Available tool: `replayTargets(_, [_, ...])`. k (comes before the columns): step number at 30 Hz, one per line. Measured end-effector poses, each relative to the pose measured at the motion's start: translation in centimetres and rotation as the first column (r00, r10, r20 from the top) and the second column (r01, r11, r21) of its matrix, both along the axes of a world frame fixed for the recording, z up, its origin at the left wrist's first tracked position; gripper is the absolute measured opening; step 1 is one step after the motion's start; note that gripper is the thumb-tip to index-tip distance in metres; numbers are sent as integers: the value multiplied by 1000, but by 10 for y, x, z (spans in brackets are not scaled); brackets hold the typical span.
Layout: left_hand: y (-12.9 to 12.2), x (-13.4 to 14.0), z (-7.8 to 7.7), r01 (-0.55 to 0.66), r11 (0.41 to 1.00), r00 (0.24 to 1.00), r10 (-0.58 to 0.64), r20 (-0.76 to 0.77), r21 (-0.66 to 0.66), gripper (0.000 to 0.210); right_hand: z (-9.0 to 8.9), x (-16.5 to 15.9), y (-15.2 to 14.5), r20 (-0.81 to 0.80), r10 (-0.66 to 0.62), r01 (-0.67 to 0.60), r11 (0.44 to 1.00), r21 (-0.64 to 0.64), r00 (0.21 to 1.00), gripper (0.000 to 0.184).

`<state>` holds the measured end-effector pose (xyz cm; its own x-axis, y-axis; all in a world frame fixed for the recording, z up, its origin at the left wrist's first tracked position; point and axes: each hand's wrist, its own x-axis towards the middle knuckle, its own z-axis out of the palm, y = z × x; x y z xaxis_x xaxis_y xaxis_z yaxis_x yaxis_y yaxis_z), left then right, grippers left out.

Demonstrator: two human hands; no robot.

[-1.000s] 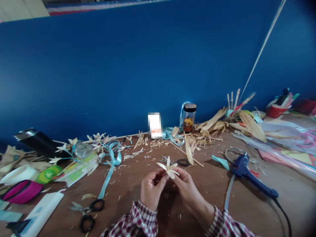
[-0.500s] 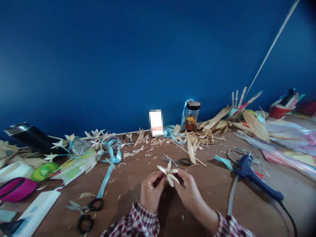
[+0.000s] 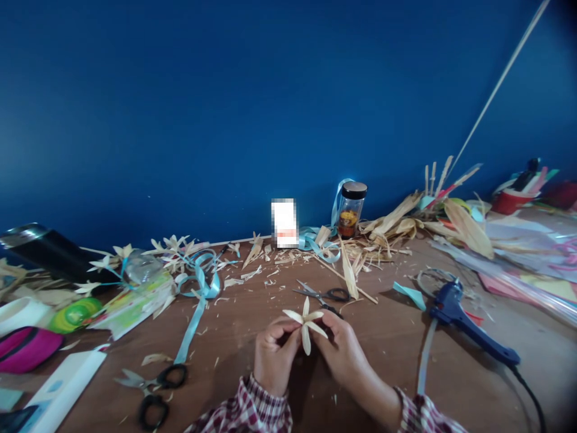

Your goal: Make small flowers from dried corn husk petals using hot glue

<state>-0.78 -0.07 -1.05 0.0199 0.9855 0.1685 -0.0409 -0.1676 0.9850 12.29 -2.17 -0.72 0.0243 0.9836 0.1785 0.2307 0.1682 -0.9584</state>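
A pale husk flower (image 3: 306, 325) with several pointed petals is held up between my two hands at the front middle of the table. My left hand (image 3: 274, 356) pinches it from the left side, thumb and fingers closed. From the right, my right hand (image 3: 346, 355) is closed on it too, fingertips close behind the petals. The flower's underside and the exact grip points are hidden. Just beyond my hands lies a pair of scissors (image 3: 337, 294). Another pair of scissors (image 3: 153, 385) with black handles rests to the left, beside a light blue ribbon (image 3: 192, 334).
A blue glue gun (image 3: 473, 329) with a cord lies at the right. A dark-lidded jar (image 3: 350, 211) stands near the wall among dry husks (image 3: 396, 219). Finished-looking flowers (image 3: 178, 246), a black bottle (image 3: 49, 255) and a magenta pouch (image 3: 29, 350) are at the left.
The flower has tilted slightly, so its front petal points more straight down toward me. Both hands stay almost in place around it. The view has shifted a little.
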Motion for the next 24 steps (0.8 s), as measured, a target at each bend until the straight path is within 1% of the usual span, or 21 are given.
replayTargets(6, [0, 1, -3, -7, 996, 992, 18, 127, -86, 5, 5, 3, 0, 106, 23, -36, 992, 124, 994, 12])
replayTargets(9, [0, 4, -2, 19, 977, 978, 26, 205, -211, 6, 8, 4, 0, 161, 15, -40, 988, 150, 987, 13])
replayTargets(11, [1, 5, -2, 70, 955, 972, 1, 237, -290, 8, 8, 5, 1, 200, 2, -34, 987, 157, 980, 12])
replayTargets(12, [1, 5, -3, 91, 947, 970, -15, 242, -308, 9, 8, 5, 1, 217, -5, -31, 986, 162, 976, 12])
replayTargets(14, [2, 4, -5, 111, 948, 970, -38, 240, -299, 9, 6, 5, 1, 242, -15, -27, 985, 170, 970, 13])
replayTargets(17, [3, 1, -9, 84, 962, 976, -27, 216, -259, 7, 4, 5, 2, 253, -14, -30, 985, 170, 967, 15])
replayTargets(21, [2, -2, -10, 44, 991, 993, -30, 111, -127, 3, 2, 3, 2, 257, 4, -44, 988, 151, 966, 14])
replayTargets(24, [-1, -1, -7, 44, 997, 995, -39, 90, -62, 6, 2, 3, 2, 259, 19, -56, 989, 139, 966, 16])
